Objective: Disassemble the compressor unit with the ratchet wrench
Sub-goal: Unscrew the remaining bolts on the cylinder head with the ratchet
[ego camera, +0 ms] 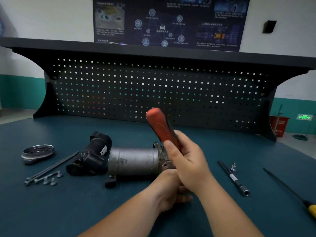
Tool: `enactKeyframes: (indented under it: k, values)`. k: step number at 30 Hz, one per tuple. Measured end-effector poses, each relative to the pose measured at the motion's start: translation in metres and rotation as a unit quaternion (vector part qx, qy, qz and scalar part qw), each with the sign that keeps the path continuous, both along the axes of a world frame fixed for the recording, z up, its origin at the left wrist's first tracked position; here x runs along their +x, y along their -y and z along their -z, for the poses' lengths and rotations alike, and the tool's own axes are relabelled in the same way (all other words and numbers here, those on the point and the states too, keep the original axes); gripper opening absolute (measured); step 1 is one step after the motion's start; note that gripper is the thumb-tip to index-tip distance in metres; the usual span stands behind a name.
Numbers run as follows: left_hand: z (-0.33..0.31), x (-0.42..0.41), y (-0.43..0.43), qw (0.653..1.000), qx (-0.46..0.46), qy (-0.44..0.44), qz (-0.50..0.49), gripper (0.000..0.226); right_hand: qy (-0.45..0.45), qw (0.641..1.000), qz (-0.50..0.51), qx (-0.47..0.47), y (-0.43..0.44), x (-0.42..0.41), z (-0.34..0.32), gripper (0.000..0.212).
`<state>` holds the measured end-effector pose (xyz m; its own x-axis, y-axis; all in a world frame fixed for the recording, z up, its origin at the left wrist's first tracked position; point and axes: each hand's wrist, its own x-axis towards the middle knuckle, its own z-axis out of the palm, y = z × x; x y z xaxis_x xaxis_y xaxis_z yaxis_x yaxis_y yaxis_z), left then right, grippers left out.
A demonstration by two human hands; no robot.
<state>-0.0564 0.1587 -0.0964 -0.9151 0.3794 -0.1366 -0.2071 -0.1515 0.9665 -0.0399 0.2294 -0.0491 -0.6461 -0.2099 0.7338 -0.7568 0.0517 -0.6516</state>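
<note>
The compressor unit (133, 161) lies on its side on the green bench, a grey metal cylinder with a black housing (90, 156) at its left end. My right hand (186, 161) grips the red handle of the ratchet wrench (159, 124), which slants up and to the left over the unit's right end. The wrench head is hidden behind my hands. My left hand (169, 190) sits under my right one at the compressor's right end; its fingers are mostly covered, so its hold is unclear.
A round metal cover (38, 152) lies at far left. Long bolts (51, 166) and several small screws (51, 180) are beside it. Right of my hands lie an extension bar (233, 177), a socket bit (233, 167) and a yellow-handled screwdriver (290, 192). A pegboard (153, 93) backs the bench.
</note>
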Motion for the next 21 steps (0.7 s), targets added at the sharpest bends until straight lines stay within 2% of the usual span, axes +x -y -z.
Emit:
enactKeyframes:
  k: [1,2,4,5,6,8,9,10,11,12,14,16,17,19,20,21]
  values:
    - [-0.002,0.000,0.000,1.000,-0.001,0.003,-0.001,0.024,-0.003,1.000,0.007,-0.012,0.001,0.000,0.000,0.024]
    - [-0.002,0.000,0.000,1.000,-0.002,0.004,-0.004,0.023,0.010,0.998,0.004,-0.068,-0.001,0.001,-0.002,0.028]
    - [-0.004,0.002,-0.001,1.000,0.004,0.008,-0.003,0.022,0.044,0.969,0.040,-0.240,-0.007,-0.001,-0.007,0.025]
    - [-0.005,0.003,-0.002,1.000,0.010,0.010,-0.003,0.024,0.065,0.936,0.079,-0.338,-0.012,-0.003,-0.009,0.024]
    - [-0.006,0.003,-0.003,1.000,0.014,0.012,-0.002,0.024,0.104,0.887,0.113,-0.435,-0.019,-0.006,-0.010,0.027]
    - [-0.005,0.002,-0.003,1.000,0.025,0.016,-0.003,0.019,0.207,0.767,0.134,-0.592,-0.036,-0.011,-0.012,0.032]
    - [-0.006,0.003,-0.003,0.999,0.031,0.018,-0.005,0.017,0.250,0.722,0.134,-0.631,-0.043,-0.014,-0.012,0.033]
    - [-0.005,0.003,-0.003,0.999,0.033,0.017,-0.006,0.015,0.274,0.702,0.132,-0.644,-0.047,-0.015,-0.012,0.033]
    - [-0.005,0.004,-0.003,0.999,0.034,0.016,-0.005,0.015,0.278,0.709,0.134,-0.634,-0.048,-0.017,-0.012,0.034]
    - [-0.005,0.004,-0.003,0.999,0.034,0.016,-0.004,0.016,0.260,0.739,0.134,-0.607,-0.047,-0.018,-0.012,0.034]
    - [-0.004,0.005,-0.002,0.999,0.028,0.017,0.004,0.022,0.178,0.840,0.109,-0.500,-0.037,-0.017,-0.012,0.031]
    - [-0.002,0.004,-0.002,1.000,0.016,0.012,0.005,0.029,0.094,0.943,0.036,-0.319,-0.023,-0.011,-0.010,0.026]
    - [-0.002,0.004,-0.002,1.000,0.009,0.005,0.005,0.031,0.062,0.976,-0.001,-0.208,-0.015,-0.007,-0.009,0.023]
    - [0.001,0.003,-0.001,1.000,0.010,-0.012,0.007,0.033,-0.004,1.000,-0.018,0.012,-0.004,-0.002,-0.003,0.018]
    - [0.002,0.002,-0.001,1.000,0.018,-0.015,0.004,0.035,-0.034,0.997,-0.009,0.075,0.001,-0.001,0.001,0.014]
    - [0.001,0.002,0.000,1.000,0.023,-0.014,0.002,0.037,-0.049,0.995,0.003,0.086,0.003,-0.001,0.003,0.013]
